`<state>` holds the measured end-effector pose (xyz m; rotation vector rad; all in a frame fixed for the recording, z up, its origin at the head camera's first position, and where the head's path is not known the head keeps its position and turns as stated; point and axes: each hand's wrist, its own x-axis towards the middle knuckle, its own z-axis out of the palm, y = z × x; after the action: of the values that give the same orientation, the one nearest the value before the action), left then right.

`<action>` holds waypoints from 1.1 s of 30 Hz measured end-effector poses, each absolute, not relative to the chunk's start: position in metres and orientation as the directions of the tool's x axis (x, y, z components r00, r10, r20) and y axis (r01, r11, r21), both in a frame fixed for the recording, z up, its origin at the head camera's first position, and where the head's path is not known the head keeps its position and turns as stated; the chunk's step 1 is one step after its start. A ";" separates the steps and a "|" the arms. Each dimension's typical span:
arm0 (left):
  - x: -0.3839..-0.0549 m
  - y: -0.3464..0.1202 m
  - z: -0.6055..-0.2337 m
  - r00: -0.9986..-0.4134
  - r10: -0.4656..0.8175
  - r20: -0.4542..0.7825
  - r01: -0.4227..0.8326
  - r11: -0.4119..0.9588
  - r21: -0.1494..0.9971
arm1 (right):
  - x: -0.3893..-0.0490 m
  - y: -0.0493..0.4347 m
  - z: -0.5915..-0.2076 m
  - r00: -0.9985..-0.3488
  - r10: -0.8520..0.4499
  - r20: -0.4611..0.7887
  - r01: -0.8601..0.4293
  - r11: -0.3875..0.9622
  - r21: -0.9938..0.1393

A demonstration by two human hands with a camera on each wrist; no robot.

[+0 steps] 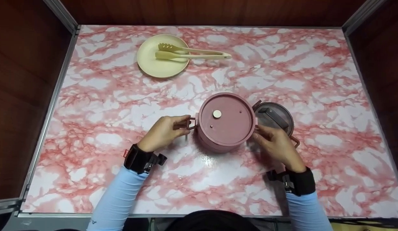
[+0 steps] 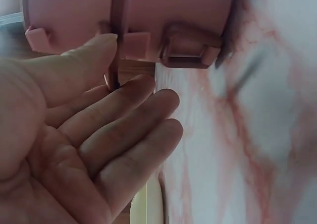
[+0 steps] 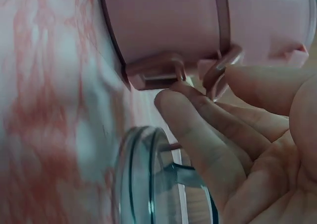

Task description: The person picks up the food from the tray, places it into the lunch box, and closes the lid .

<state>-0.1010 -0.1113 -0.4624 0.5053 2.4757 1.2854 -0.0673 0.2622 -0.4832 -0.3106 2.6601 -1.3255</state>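
A round pink pot (image 1: 227, 128) of stacked sections stands near the middle of the table, its flat top bearing a white round button (image 1: 217, 114) and two small pegs. My left hand (image 1: 164, 131) pinches the brown side handle (image 1: 191, 123) between thumb and fingers. On the opposite side, my right hand (image 1: 276, 146) pinches the other brown handle (image 3: 216, 75). Lower down the pot's wall, another handle (image 2: 188, 54) sits below the left fingers. A round glass lid (image 1: 284, 112) with a dark grip lies right of the pot, partly behind my right hand.
Farther back on the left, a pale yellow plate (image 1: 149, 64) holds the ends of cream tongs (image 1: 203, 56), which reach past its rim. The pink-and-white marbled table (image 1: 89, 112) has a metal-edged frame and dark wooden panels (image 1: 199, 12) around it.
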 end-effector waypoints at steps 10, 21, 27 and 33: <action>-0.100 -0.102 -0.470 -0.855 0.499 -0.142 0.169 0.527 0.833 | -0.065 0.254 -0.485 -0.955 -0.295 -0.026 -0.160 0.587 -0.794; -0.088 -0.096 -0.440 -0.938 0.323 -0.127 0.011 0.391 0.920 | -0.056 0.248 -0.460 -0.985 -0.165 -0.042 0.004 0.228 -0.974; -0.077 -0.070 -0.428 -0.929 0.318 -0.187 -0.040 0.418 0.908 | -0.051 0.228 -0.450 -0.986 -0.162 -0.051 0.006 0.267 -0.964; -0.070 -0.058 -0.437 -0.930 0.346 -0.122 0.022 0.386 0.922 | -0.049 0.213 -0.453 -0.997 -0.065 -0.039 0.011 0.382 -0.924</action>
<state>-0.0699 -0.0578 -0.4369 0.3228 2.3544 1.5593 -0.0488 0.2126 -0.4527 -0.0502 2.5539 -1.7076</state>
